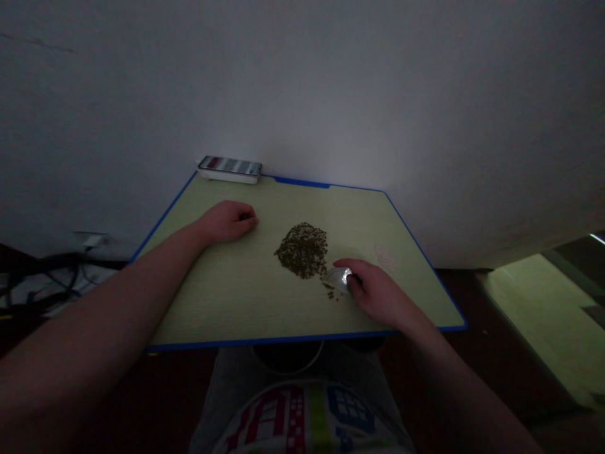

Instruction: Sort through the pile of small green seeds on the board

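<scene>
A loose pile of small dark greenish-brown grains (pixel 302 251) lies in the middle of the pale tabletop (pixel 236 296). My right hand (pixel 375 290) pinches a shiny, see-through piece that looks like plastic (pixel 341 279), at the pile's lower right edge. Its exact kind cannot be made out. A few stray grains (pixel 331 294) lie just below it. Left of the pile and apart from it, my left hand (pixel 229 221) rests on the table with its fingers curled into a loose fist; nothing shows in it.
A phone (pixel 231 165) lies on a white box (pixel 229 176) at the table's far left corner. A faint pale patch (pixel 386 255) is on the right side. The blue table edge (pixel 283 340) runs before my lap. Behind stands a wall (pixel 302 94); cables (pixel 70 277) are at left.
</scene>
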The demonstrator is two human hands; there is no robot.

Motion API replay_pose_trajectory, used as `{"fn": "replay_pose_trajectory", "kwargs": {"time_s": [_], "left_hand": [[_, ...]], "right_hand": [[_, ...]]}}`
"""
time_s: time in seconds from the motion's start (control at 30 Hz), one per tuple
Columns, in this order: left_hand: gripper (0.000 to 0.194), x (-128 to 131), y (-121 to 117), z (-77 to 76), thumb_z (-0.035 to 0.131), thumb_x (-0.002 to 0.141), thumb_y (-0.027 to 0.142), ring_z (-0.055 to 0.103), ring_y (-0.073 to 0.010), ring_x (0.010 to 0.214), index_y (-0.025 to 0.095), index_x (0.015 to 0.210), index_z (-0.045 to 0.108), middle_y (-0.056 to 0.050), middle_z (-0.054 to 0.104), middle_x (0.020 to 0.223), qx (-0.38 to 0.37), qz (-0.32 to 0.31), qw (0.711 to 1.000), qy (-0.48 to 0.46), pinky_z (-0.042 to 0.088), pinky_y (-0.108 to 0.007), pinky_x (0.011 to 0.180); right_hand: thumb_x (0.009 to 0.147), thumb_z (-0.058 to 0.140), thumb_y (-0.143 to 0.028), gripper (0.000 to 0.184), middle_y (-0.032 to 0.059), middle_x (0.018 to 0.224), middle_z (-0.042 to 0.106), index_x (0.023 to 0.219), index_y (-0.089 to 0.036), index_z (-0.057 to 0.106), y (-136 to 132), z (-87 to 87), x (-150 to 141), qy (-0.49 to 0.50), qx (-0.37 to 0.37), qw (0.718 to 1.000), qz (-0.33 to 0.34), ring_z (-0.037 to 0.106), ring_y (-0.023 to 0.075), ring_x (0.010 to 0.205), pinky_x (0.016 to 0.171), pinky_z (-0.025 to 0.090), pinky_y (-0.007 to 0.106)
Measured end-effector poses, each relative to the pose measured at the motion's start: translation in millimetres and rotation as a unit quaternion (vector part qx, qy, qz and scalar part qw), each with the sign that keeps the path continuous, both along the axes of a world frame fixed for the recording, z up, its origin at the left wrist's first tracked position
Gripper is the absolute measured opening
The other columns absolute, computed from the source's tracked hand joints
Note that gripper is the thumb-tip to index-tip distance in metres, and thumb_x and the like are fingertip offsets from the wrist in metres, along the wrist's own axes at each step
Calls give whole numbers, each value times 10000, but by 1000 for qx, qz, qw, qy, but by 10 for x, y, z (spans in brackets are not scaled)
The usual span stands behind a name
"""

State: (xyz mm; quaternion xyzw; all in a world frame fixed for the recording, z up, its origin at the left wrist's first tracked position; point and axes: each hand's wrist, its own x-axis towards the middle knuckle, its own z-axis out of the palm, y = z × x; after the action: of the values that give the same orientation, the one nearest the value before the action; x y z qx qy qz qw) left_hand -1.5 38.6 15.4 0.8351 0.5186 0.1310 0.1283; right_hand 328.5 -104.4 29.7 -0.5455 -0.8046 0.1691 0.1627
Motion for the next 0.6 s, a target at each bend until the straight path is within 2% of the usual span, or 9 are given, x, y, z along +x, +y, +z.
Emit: {"fn": "replay_pose_trajectory", "kwargs": {"time_s": [0.3, 0.6], "left_hand": [[373, -9, 5, -7, 437, 797, 460, 524, -156, 605, 159, 807, 658, -38, 632, 675, -3, -7, 1000, -10, 349, -272, 573], [383, 4, -11, 13, 436, 792, 457, 529, -161, 619, 150, 818, 664, -46, 639, 697, -2, -4, 1000, -9, 359, -276, 582]], "right_hand": [[854, 405, -108, 389, 113, 1153, 666, 1192, -155, 592, 33, 23, -18, -15, -7, 1000, -27, 621, 236, 1049, 933, 470, 405], [857, 410, -104, 398, 116, 1113, 674, 1209, -153, 589, 123, 17, -70, -17, -11, 1000, -13, 628, 217, 997, 876, 479, 364]]}}
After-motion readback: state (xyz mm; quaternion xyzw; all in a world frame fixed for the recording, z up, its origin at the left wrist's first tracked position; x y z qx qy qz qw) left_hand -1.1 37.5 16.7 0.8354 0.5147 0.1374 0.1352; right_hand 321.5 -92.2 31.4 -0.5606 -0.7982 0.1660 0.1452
